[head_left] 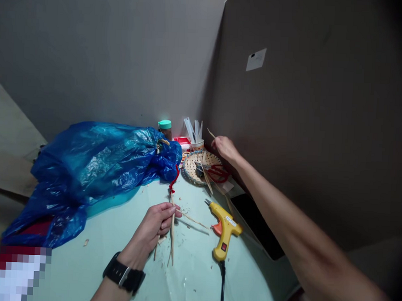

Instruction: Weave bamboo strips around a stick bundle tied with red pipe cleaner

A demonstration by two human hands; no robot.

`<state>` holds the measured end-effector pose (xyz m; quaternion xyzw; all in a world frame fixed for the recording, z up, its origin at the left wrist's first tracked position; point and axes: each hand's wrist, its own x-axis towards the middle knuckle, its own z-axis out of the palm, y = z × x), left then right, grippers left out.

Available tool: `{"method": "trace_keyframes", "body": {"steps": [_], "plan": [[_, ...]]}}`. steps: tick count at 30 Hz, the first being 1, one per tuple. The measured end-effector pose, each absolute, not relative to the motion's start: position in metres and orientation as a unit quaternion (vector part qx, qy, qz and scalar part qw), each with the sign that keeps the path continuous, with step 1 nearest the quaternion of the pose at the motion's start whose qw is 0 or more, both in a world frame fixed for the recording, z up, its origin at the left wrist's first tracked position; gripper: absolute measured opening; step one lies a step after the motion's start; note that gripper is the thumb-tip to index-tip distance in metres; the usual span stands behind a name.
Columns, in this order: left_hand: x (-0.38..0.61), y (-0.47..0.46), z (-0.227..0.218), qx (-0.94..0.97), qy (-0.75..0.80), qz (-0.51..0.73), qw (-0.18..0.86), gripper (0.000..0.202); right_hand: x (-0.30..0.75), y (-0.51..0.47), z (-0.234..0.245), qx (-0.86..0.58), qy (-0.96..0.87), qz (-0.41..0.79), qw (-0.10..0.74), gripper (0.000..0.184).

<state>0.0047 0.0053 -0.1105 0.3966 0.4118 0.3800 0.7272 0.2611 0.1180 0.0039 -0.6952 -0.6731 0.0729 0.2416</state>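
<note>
Right forearm (291, 230) foremost — thin strip (210, 132) in pinch of right hand (224, 147), red-topped stalks (172, 240) in grip of left hand (159, 219).

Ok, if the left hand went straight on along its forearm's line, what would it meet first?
Most likely the woven tray, at its near rim; the height of the left hand above the table is unclear, so it might pass over.

Below the glue gun (226, 233), its cord (222, 284) runs out of view. Left of the gun, the left hand (160, 217) hides part of the thin strips (172, 240). Above it, the wall card (256, 59) is too small to read.
</note>
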Motion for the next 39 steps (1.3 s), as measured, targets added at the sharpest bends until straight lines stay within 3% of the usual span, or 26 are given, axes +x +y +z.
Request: {"method": "trace_keyframes", "body": {"steps": [2,5,8,14,26,33,39], "plan": [[0.004,0.005,-0.109,0.388,0.411,0.380,0.732,0.017,0.245,0.089,0.007,-0.661,-0.697,0.086,0.264,0.046],[0.004,0.004,-0.107,0.376,0.412,0.378,0.739,0.017,0.210,0.035,-0.006,-0.563,-0.742,0.189,0.312,0.029],[0.003,0.004,-0.106,0.364,0.414,0.381,0.742,0.014,0.182,-0.010,-0.033,-0.533,-0.751,0.273,0.278,0.024],[0.000,0.003,-0.102,0.360,0.416,0.385,0.741,0.018,0.170,-0.026,-0.065,-0.536,-0.784,0.188,0.249,0.011],[0.004,0.003,-0.100,0.349,0.413,0.377,0.752,0.020,0.171,-0.027,-0.078,-0.543,-0.776,0.235,0.218,0.007],[0.004,0.004,-0.100,0.347,0.403,0.365,0.764,0.020,0.171,-0.025,-0.077,-0.544,-0.783,0.208,0.216,0.024],[0.004,0.004,-0.102,0.359,0.407,0.379,0.750,0.018,0.169,-0.025,-0.076,-0.529,-0.799,0.181,0.220,0.017]]}}
